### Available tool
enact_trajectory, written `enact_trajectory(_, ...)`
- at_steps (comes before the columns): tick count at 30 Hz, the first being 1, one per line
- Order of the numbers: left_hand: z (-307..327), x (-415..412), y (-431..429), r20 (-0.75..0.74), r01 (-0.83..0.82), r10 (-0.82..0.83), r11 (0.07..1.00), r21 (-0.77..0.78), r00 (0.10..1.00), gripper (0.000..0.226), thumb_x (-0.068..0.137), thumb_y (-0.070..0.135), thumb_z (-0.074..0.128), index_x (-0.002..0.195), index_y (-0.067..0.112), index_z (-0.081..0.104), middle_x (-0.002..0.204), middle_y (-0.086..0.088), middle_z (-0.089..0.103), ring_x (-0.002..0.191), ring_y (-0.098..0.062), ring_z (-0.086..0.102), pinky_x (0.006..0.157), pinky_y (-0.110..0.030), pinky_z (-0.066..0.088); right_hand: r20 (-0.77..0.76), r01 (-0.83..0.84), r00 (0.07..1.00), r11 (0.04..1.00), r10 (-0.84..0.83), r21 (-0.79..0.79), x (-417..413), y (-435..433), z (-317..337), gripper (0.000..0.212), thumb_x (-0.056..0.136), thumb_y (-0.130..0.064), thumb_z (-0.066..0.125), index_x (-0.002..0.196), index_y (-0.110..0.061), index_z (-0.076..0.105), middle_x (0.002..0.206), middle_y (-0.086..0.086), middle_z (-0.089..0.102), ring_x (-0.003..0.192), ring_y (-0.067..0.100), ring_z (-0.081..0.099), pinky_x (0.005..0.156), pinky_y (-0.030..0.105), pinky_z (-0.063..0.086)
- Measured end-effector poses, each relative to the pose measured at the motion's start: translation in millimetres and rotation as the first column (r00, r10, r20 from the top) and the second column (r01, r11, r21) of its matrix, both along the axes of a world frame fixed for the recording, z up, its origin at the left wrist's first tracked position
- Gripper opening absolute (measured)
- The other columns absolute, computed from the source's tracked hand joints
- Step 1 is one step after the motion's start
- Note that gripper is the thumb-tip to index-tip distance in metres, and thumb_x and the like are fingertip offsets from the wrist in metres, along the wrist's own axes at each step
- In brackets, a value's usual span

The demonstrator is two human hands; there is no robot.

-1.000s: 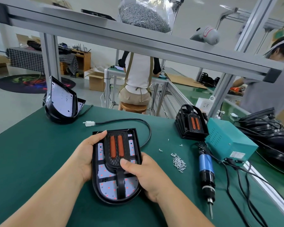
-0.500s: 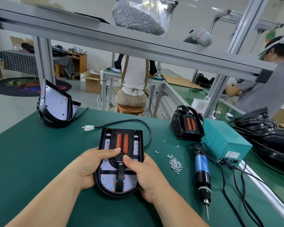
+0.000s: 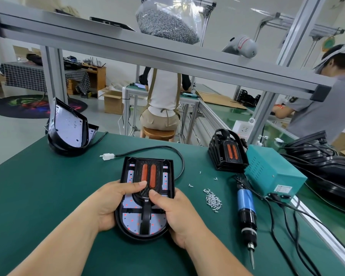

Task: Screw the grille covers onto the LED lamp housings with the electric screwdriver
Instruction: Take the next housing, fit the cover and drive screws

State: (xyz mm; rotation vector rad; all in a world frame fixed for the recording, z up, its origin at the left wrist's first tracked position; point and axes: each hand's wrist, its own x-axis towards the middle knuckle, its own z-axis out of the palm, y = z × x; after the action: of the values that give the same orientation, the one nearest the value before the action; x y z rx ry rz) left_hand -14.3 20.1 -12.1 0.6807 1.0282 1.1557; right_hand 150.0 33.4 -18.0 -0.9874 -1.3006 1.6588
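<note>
Two hands hold an LED lamp housing (image 3: 168,176) flat on a green surface (image 3: 48,196), thumbs on its grille cover (image 3: 147,172).
The housing sits centre, its long axis running near to far, rounded end nearest. The left hand (image 3: 116,198) grips its left edge and the right hand (image 3: 173,212) its right edge; their other fingers are hidden beneath. The electric screwdriver (image 3: 246,214) lies to the right, tip pointing near, beside loose screws (image 3: 213,199).
</note>
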Motion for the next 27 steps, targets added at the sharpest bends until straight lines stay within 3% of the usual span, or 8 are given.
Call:
enact_trajectory(13, -0.4, -1.2, 0.5, 0.003, 0.004, -0.004, 1.000, -0.007, 1.000, 0.030, 0.069, 0.012, 0.076, 0.095, -0.004, 0.077, 0.106, -0.031, 0.071, 0.086, -0.043, 0.074, 0.069, -0.050, 0.061, 0.015, 0.021, 1.000, 1.000, -0.021, -0.016, -0.3, 1.9, -3.6, 0.019, 0.092, -0.011, 0.067, 0.111, -0.012, 0.070, 0.104, 0.009, 0.076, 0.100, 0.029, 0.072, 0.096, 0.050, 0.054)
enact_trajectory(27, 0.2, -0.5, 1.5, 0.009, 0.010, -0.009, 1.000, -0.017, 1.000, 0.027, 0.071, 0.010, 0.075, 0.094, -0.004, 0.077, 0.105, -0.031, 0.071, 0.083, -0.042, 0.074, 0.065, -0.049, 0.060, 0.012, -0.009, 1.000, 1.000, 0.009, 0.007, 0.0, 1.7, -3.0, 0.012, 0.093, -0.013, 0.068, 0.098, -0.020, 0.075, 0.099, 0.005, 0.078, 0.085, 0.015, 0.074, 0.091, 0.044, 0.057)
